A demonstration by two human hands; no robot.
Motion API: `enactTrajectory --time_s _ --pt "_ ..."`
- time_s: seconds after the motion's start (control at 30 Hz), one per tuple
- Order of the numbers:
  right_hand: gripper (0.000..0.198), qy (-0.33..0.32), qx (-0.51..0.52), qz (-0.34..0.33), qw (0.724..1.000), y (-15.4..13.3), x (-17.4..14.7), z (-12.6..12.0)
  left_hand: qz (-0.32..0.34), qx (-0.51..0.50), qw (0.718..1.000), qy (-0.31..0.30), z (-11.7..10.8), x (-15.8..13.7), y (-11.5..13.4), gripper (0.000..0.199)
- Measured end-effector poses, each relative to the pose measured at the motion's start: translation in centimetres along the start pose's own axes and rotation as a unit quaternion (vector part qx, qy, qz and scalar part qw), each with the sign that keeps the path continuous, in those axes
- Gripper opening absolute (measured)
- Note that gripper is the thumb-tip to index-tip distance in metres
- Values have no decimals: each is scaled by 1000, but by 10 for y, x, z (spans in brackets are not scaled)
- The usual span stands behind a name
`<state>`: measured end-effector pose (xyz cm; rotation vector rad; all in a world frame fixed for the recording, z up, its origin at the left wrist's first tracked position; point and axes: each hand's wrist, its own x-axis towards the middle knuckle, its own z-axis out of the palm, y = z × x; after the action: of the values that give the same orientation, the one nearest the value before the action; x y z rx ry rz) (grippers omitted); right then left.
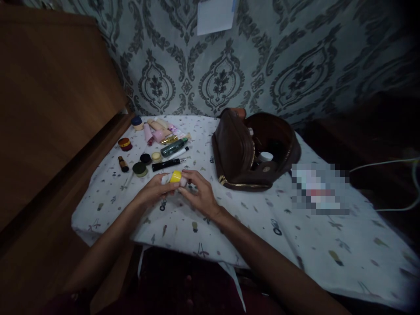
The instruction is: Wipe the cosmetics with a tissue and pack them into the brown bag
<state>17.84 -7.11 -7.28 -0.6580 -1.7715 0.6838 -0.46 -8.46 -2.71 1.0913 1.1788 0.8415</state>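
Between both hands, above the table's front half, is a small white bottle with a yellow band (176, 176). My left hand (158, 186) is closed around its left end. The fingers of my right hand (199, 192) pinch its right end. Just behind my hands lies a black pen-like tube (166, 164). A dark green round jar (140, 169) and a cream-coloured pot (156, 156) sit to the left of it. To the right stands a brown leather bag (236, 148), unzipped, with a white-lidded container (265, 156) inside.
A patterned white cloth (229, 227) covers the table. Several tubes and bottles lie at its back left, among them a green bottle (173, 148) and a pink tube (148, 133). A small brown bottle (123, 164) lies left. Wooden furniture (59, 87) borders the left side.
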Motion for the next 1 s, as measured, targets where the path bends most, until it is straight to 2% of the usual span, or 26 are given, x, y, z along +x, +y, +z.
enactTrajectory --time_s 0.13,0.27,0.37,0.5,0.6,0.7,0.83,1.0 --pt "26 9 132 117 984 3 2 4 36 28 999 5 -4 -3 6 35" --pt "53 -3 194 202 960 4 5 3 77 20 997 1 -1 -4 9 36" --pt "65 -8 199 222 955 3 7 1 109 29 994 11 2 -3 8 42" --pt "61 -6 189 223 956 6 7 1 155 119 978 69 8 -3 5 40" --pt "56 8 180 233 956 8 6 2 219 257 932 135 12 -6 1 31" --pt "51 16 174 249 953 8 5 4 256 372 878 162 19 -11 -2 30" --pt "51 25 154 262 952 10 4 5 271 445 838 161 29 -18 -6 39" --pt "57 35 160 271 949 11 5 8 336 508 773 177 35 -19 -8 36"
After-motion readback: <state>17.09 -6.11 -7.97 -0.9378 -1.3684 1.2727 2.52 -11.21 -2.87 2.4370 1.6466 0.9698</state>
